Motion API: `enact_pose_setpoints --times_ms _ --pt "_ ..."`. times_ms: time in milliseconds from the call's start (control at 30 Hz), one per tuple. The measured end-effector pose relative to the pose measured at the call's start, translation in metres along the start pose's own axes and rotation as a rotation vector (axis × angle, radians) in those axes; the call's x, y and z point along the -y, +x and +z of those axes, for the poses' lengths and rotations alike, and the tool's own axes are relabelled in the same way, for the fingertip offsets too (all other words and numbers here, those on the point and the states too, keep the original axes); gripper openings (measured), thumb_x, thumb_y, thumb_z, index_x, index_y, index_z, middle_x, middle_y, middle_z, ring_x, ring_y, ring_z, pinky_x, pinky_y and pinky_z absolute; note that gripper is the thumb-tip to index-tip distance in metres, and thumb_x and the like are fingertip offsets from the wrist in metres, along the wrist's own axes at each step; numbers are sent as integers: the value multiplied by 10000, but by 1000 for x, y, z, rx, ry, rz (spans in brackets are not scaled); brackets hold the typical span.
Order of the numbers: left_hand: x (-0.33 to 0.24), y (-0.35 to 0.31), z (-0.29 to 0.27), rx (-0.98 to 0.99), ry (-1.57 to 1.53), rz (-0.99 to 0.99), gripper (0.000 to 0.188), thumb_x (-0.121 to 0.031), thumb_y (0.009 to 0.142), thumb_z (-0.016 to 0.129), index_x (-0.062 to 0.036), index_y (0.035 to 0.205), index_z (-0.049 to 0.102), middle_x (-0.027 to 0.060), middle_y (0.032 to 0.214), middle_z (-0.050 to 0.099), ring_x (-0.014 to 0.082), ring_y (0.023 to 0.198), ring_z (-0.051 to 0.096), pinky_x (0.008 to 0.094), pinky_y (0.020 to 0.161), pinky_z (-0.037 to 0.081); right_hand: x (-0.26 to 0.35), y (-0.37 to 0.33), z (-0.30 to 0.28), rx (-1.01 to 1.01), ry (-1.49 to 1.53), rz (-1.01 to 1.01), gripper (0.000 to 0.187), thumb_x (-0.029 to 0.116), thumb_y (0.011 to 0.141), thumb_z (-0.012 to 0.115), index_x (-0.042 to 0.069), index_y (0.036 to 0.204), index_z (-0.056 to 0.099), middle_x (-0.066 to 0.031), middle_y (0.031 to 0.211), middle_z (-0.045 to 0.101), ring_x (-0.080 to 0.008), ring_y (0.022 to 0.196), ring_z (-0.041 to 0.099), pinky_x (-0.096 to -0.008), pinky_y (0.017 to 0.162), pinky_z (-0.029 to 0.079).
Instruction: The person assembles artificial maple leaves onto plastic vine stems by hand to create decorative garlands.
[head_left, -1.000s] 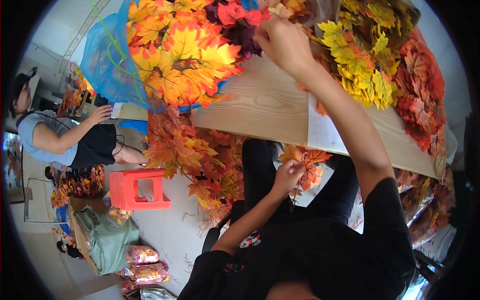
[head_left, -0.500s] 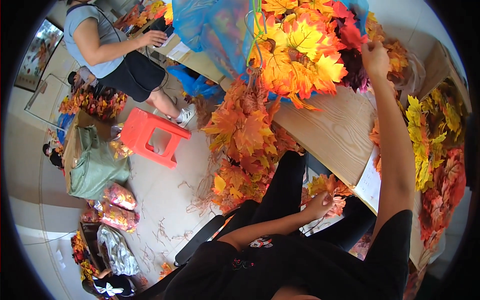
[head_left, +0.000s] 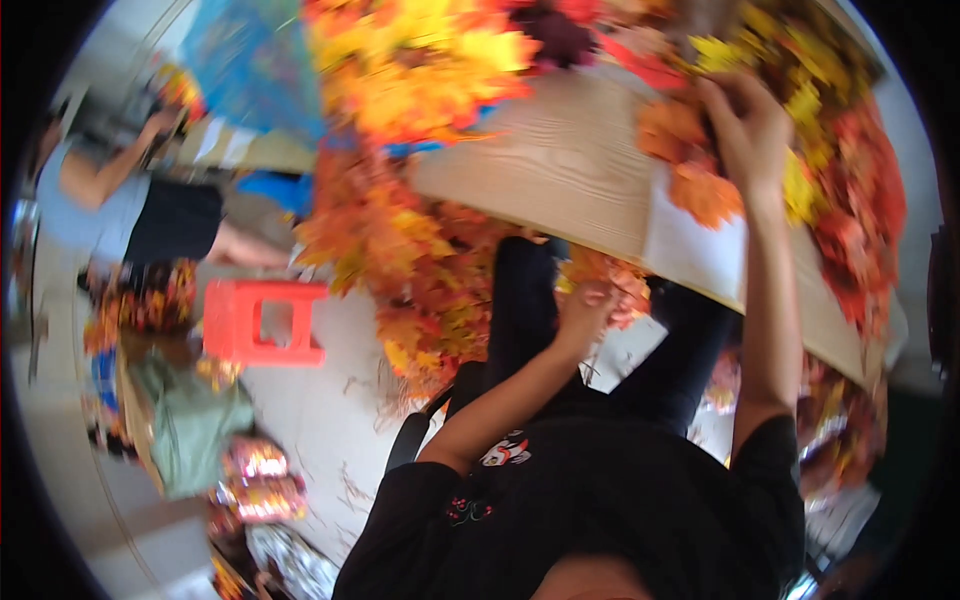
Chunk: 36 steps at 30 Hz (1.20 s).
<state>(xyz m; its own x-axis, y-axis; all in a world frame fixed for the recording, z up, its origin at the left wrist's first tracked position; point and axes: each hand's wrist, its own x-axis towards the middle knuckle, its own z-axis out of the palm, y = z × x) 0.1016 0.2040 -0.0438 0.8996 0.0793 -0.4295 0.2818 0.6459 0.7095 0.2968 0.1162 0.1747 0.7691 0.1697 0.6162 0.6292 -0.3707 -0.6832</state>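
Observation:
My left hand (head_left: 588, 318) is closed in front of my lap, with orange and pink artificial maple leaves (head_left: 625, 292) sticking out of its grip. Above the table, my right hand (head_left: 752, 135) has its fingers bent, their tips among leaves. Motion blurs what lies between them. Orange leaves (head_left: 704, 192) are just left of its wrist, partly over a white sheet of paper (head_left: 690, 245). Red leaves (head_left: 645, 62) lie left of those fingertips, and yellow leaves (head_left: 815, 55) to their right.
A bright orange-yellow leaf heap (head_left: 420, 65) covers the table's (head_left: 560, 150) far left, beside blue plastic (head_left: 250, 60). Orange leaf strands (head_left: 400, 260) hang off its edge. A red stool (head_left: 262, 322), a green sack (head_left: 185, 420) and a standing person (head_left: 120, 200) are at left.
The view has swung, shifting the stool and person leftward. My right hand has moved away from the dark red leaves toward the table's right side. My left hand stays closed near my lap.

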Motion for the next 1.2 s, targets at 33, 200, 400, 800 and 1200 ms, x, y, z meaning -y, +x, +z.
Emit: enact_pose_setpoints --times_ms 33,200,400,800,1200 --pt "3 4 2 79 -38 37 124 -168 888 522 -53 935 523 79 872 612 157 679 617 253 557 491 -11 0 -8 -2 -12 -1 163 146 801 609 7 879 644 -47 723 652 -62 633 578 -206 599 456" --pt "-15 -7 17 -25 16 -79 154 -171 900 496 -29 959 502 79 880 620 152 719 619 239 592 478 12 -42 -56 -26 83 191 134 113 768 626 -1 837 640 -52 711 646 -93 652 579 -239 615 455" --pt "-19 0 9 -73 11 12 117 -143 901 485 -37 947 507 105 927 628 157 784 634 215 577 469 47 -136 -94 524 -146 41 26 43 698 627 34 722 625 -74 701 605 -211 691 532 -331 639 424" --pt "-33 -11 30 -32 85 -251 144 -176 887 525 -48 949 546 31 848 614 96 748 593 193 572 444 -36 -245 -19 374 57 419 121 88 690 665 59 808 668 -98 754 615 -236 756 554 -330 696 454" --pt "-27 -13 24 -21 17 -273 111 -129 873 535 -42 937 562 44 867 597 122 721 579 219 570 464 -44 -250 -12 392 224 567 122 106 729 660 35 828 671 -120 809 608 -205 736 591 -296 675 474"
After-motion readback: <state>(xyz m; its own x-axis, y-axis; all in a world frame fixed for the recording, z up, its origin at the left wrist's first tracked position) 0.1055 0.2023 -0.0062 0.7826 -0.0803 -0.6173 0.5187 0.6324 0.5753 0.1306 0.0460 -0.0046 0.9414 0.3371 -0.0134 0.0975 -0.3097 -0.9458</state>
